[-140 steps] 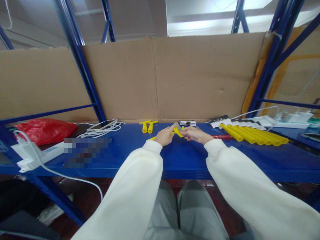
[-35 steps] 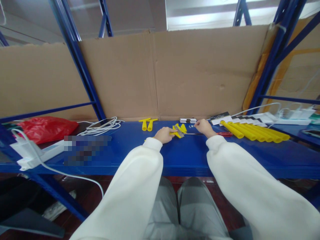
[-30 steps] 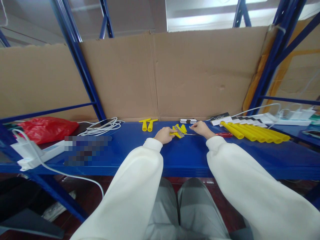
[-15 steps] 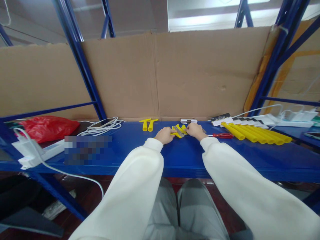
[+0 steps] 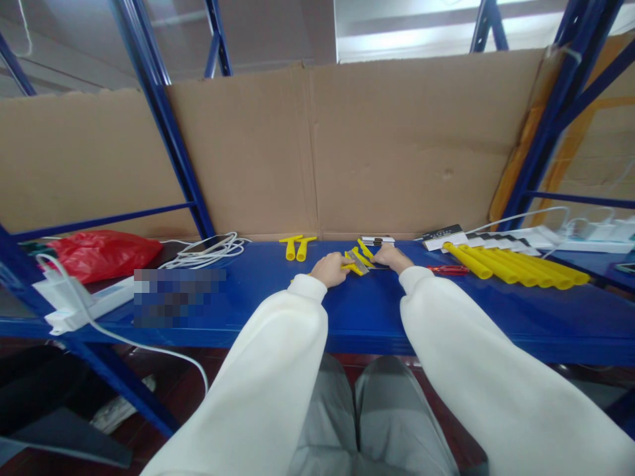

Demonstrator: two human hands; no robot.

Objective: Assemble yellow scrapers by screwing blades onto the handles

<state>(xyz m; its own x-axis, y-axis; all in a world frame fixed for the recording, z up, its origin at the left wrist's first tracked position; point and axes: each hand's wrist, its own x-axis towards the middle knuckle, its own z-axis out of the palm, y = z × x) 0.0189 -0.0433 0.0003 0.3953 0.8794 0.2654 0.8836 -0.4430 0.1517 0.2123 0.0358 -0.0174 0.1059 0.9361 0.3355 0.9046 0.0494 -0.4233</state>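
Observation:
Near the middle of the blue shelf (image 5: 278, 297), my left hand (image 5: 329, 270) is closed on a yellow piece with a grey metal blade (image 5: 358, 262). My right hand (image 5: 391, 256) is closed just to the right of it, its fingertips close to another yellow piece (image 5: 366, 249); what it pinches is too small to make out. A red screwdriver (image 5: 448, 270) lies to the right of my right hand. Two yellow T-shaped pieces (image 5: 301, 249) stand behind and to the left of my left hand.
Several yellow tubes (image 5: 516, 266) lie at the right beside white and black boxes (image 5: 443, 237). Black and white packets (image 5: 377, 241) are at the back. On the left are coiled white cable (image 5: 218, 250), a red bag (image 5: 106, 254) and a power strip (image 5: 116, 294). Cardboard (image 5: 397, 145) stands behind.
The view has shifted slightly. The yellow piece beside my right hand now stands more apart from the bladed piece. My hands stay in nearly the same place.

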